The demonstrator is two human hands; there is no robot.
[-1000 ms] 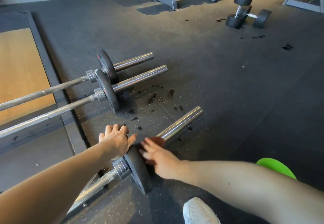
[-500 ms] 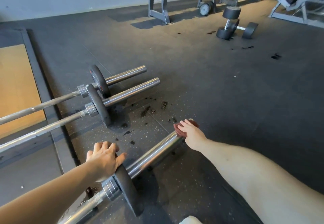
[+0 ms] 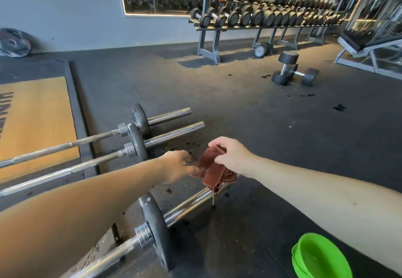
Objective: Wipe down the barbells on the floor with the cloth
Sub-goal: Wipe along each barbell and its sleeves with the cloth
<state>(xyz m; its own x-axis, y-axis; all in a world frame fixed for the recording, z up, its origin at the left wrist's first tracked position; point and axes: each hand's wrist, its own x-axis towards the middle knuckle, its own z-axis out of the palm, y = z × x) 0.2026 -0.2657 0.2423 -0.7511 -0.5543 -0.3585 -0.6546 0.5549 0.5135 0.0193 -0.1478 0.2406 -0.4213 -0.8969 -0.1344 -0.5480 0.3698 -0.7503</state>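
Observation:
Three barbells lie on the dark rubber floor. The nearest barbell [image 3: 185, 208] runs from bottom left toward the centre, with a small plate [image 3: 156, 227] on it. The middle barbell [image 3: 174, 136] and the far barbell [image 3: 169, 115] lie beyond it, each with a small plate. A reddish-brown cloth [image 3: 214, 169] hangs in the air above the nearest bar's sleeve, its end drooping down. My right hand [image 3: 232, 154] pinches its upper edge. My left hand [image 3: 180, 165] grips its left side.
A green bowl [image 3: 319, 258] sits on the floor at bottom right under my right forearm. Two dumbbells [image 3: 291, 71] lie mid-floor, a loaded dumbbell rack [image 3: 261, 16] and a bench [image 3: 369, 45] stand behind. A wooden lifting platform [image 3: 37, 121] is at left. Dark wet spots dot the floor.
My right hand slid the cloth along the nearest bar's sleeve to its end, then lifted it off. My left hand left the plate and took hold of the cloth. The view tilted up.

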